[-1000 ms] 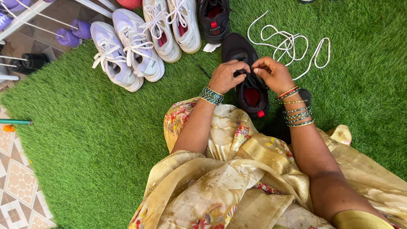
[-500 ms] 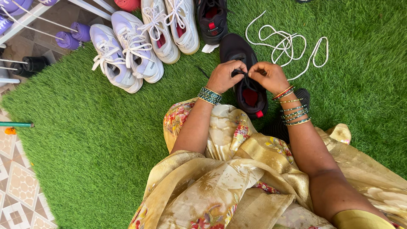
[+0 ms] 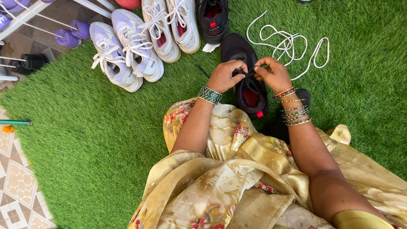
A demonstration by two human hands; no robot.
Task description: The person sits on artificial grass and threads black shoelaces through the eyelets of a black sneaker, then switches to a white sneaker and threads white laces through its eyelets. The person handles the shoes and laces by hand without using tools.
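A black sneaker (image 3: 248,87) with a red lining lies on green artificial grass (image 3: 93,140) in front of my lap. My left hand (image 3: 227,75) and my right hand (image 3: 273,74) are both over its top, each pinching the black lace (image 3: 247,72) stretched between them. Green bangles circle my left wrist, and coloured bangles stack up on my right wrist. Part of the shoe is hidden under my hands.
A loose white lace (image 3: 288,42) lies curled on the grass beyond my right hand. Two white sneaker pairs (image 3: 140,42) and another black sneaker (image 3: 213,19) sit at the top. Patterned tiles (image 3: 17,186) border the grass at left, with white rack legs (image 3: 25,17).
Both hands have shifted slightly over the black sneaker and pulled the lace a bit further apart. The shoes on the grass have not moved.
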